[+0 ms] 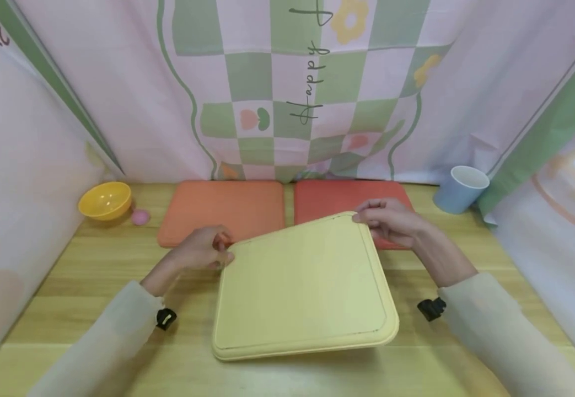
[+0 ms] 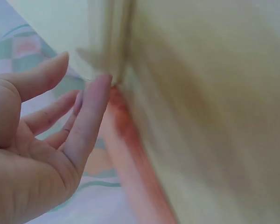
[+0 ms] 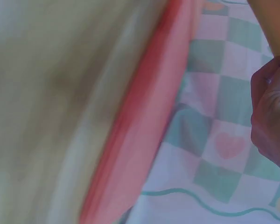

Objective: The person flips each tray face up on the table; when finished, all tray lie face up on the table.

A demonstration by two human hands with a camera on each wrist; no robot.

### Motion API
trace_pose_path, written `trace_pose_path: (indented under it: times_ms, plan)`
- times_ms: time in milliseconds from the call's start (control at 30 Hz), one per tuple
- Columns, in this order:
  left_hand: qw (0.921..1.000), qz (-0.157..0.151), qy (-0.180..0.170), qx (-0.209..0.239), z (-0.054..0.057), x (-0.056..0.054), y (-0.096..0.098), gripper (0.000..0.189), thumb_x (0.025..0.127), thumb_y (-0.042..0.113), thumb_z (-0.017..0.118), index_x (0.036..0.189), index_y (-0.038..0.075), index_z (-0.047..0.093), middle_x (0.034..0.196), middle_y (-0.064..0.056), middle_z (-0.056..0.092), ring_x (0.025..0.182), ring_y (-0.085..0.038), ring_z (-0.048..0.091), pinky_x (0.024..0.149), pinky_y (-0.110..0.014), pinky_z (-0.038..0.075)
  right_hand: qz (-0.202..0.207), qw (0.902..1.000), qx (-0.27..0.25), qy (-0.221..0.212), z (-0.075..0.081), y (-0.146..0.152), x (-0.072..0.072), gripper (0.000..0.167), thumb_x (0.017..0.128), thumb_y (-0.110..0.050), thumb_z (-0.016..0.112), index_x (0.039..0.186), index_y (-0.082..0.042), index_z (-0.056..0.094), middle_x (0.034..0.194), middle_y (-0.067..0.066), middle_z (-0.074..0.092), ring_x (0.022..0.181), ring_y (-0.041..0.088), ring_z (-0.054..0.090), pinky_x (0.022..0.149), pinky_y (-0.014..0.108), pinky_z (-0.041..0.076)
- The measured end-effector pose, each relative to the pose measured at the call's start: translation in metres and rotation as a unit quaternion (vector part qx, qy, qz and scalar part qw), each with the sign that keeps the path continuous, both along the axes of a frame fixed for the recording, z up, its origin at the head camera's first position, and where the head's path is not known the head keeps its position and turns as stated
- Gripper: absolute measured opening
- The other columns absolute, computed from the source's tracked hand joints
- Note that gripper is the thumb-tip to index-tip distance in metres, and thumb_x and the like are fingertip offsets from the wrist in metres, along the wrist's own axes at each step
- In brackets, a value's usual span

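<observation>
Both forearms angle inward; the right hand pinches, thumb against curled fingers, one upper corner of a pale-yellow rounded board. The left hand (loosely curved, thumb apart from forefinger) is at the other upper corner; I cannot tell whether it touches. The board tilts below and between both sets of fingers. Just beyond the left fingers lies an orange board; behind the right, a red board.

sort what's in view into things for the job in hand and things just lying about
Probably the job:
yellow board
right hand, pinching its corner
left hand, near another

Probably lying about:
orange board
red board
bowl
rounded pink thing
cup
</observation>
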State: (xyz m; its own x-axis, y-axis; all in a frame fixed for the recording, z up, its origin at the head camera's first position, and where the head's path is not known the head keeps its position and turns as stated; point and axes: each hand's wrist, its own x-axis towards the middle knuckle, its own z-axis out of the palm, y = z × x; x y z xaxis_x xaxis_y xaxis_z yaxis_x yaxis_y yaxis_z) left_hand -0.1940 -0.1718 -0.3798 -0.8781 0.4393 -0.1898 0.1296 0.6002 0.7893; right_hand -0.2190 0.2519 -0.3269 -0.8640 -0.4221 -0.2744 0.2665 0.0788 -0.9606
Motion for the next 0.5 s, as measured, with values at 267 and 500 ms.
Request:
trace_pose_path:
  times_ms: [267, 500]
  plan:
    - [0.9943, -0.022, 0.103, 0.019, 0.035, -0.005, 0.029, 0.034, 0.099, 0.028, 0.069, 0.126, 0.007, 0.066, 0.100, -0.005, 0.066, 0.083, -0.025, 0.066, 0.065, -0.041, 0.057, -0.024, 0.9993, -0.018, 0.024, 0.029, -0.026, -0.004, 0.009, 0.098, -0.002, 0.061, 0.091, -0.005, 0.067, 0.071, 0.000, 0.050, 0.061, 0.009, 0.041, 0.056, 0.022, 0.042]
    - [0.9799, -0.040, 0.179, 0.078, 0.069, 0.005, 0.066, 0.029, 0.098, 0.029, 0.070, 0.117, 0.007, 0.071, 0.102, -0.001, 0.069, 0.095, -0.016, 0.064, 0.084, -0.036, 0.055, -0.035, 0.9985, -0.034, 0.026, 0.047, -0.043, -0.004, 0.008, 0.099, -0.001, 0.058, 0.098, -0.002, 0.065, 0.079, 0.001, 0.059, 0.061, 0.007, 0.048, 0.058, 0.019, 0.046]
